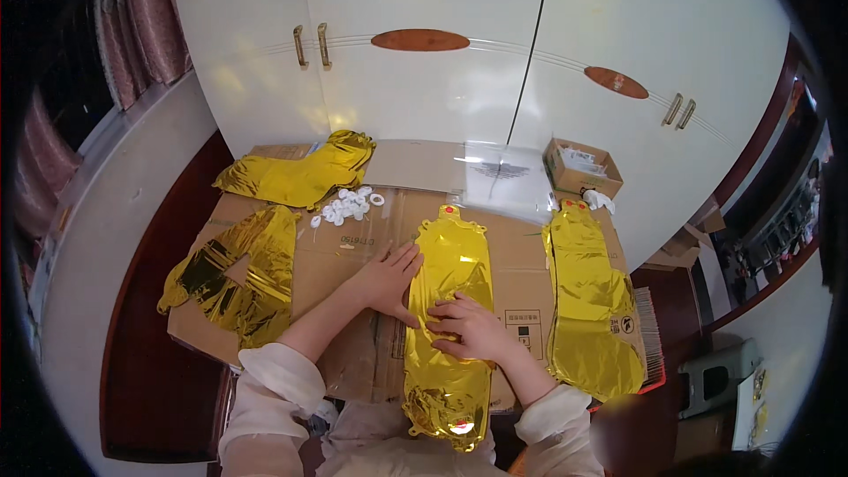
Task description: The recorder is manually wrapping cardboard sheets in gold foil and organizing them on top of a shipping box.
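Note:
A long gold foil balloon (450,265), uninflated, lies lengthwise in front of me on the cardboard (521,278), its near end hanging toward my lap. My left hand (389,283) rests flat along its left edge, fingers stretched out. Across its middle lies my right hand (464,327), fingers spread and bent a little on the foil. Neither hand grips anything. To the right is a stack of similar gold foil balloons (587,300). On the left lie a triangular gold foil balloon (252,274) with a hole in it and another crumpled gold one (309,168) behind.
Several small white rings (347,206) are piled behind my left hand. A small cardboard box (583,166) with white items stands at the back right, near a clear plastic sheet (503,178). White cabinet doors (424,88) rise behind. A grey stool (720,375) stands at the right.

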Demonstrator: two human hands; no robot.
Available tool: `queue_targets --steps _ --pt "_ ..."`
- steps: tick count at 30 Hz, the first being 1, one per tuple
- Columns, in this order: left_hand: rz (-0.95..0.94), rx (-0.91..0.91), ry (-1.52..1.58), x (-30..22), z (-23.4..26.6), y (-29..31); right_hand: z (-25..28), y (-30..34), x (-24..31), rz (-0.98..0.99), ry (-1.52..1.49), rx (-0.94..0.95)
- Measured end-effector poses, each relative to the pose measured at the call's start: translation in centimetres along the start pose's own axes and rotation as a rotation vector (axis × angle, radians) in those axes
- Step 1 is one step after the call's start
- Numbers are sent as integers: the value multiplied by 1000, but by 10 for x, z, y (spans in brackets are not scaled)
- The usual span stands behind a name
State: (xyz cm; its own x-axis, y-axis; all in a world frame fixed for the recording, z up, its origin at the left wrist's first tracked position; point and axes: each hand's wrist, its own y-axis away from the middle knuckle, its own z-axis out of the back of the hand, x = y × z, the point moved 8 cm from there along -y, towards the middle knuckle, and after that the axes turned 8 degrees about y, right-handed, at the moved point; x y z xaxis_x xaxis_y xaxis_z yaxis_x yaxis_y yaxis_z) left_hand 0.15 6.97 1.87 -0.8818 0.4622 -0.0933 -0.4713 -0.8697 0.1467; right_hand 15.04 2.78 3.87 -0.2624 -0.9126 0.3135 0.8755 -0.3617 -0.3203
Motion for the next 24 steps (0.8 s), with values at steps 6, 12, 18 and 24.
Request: queue_targets --steps 6,12,18,24 --pt "0 -13 52 14 -5 -6 0 1 1 8 2 -1" --pt "58 -7 69 32 -4 -18 -2 1 -1 28 -13 -14" --pt "81 -63 -33 22 10 -12 -1 2 0 23 -30 -37" --pt "-78 -135 -63 -5 1 13 1 0 1 21 -16 -56"
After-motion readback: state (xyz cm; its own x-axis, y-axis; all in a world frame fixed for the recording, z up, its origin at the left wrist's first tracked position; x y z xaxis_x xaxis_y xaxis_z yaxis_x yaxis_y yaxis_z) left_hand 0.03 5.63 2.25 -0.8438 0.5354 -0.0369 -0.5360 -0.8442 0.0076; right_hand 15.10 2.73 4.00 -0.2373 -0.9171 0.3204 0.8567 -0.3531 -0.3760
